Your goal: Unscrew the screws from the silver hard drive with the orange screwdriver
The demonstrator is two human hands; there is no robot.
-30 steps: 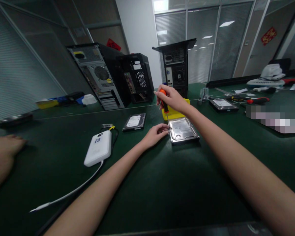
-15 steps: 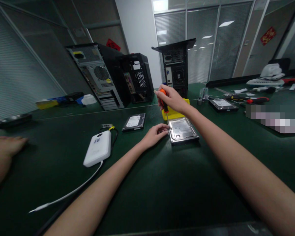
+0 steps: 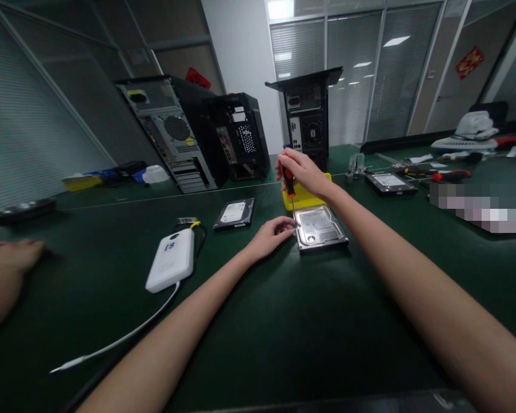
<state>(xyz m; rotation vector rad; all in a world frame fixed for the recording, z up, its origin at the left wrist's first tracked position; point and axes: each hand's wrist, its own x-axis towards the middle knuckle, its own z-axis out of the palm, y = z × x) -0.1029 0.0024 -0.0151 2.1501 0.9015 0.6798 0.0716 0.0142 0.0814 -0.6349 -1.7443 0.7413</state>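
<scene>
A silver hard drive (image 3: 320, 228) lies flat on the green table in front of me. My right hand (image 3: 303, 172) is closed round an orange and black screwdriver (image 3: 288, 182), held upright with its tip at the drive's near left corner. My left hand (image 3: 272, 236) rests at that drive's left edge, fingers curled against it by the screwdriver tip. A yellow tray (image 3: 304, 198) sits just behind the drive.
A second hard drive (image 3: 235, 213) lies to the left, a third (image 3: 389, 182) at the right with screwdrivers (image 3: 434, 174). A white power bank (image 3: 171, 259) with cable lies nearer left. Three computer cases (image 3: 241, 135) stand at the back. Another person's hand (image 3: 8, 258) rests at far left.
My right hand's fingers have closed over the top of the screwdriver handle, hiding its orange cap. The other person's hand at the left has shifted slightly.
</scene>
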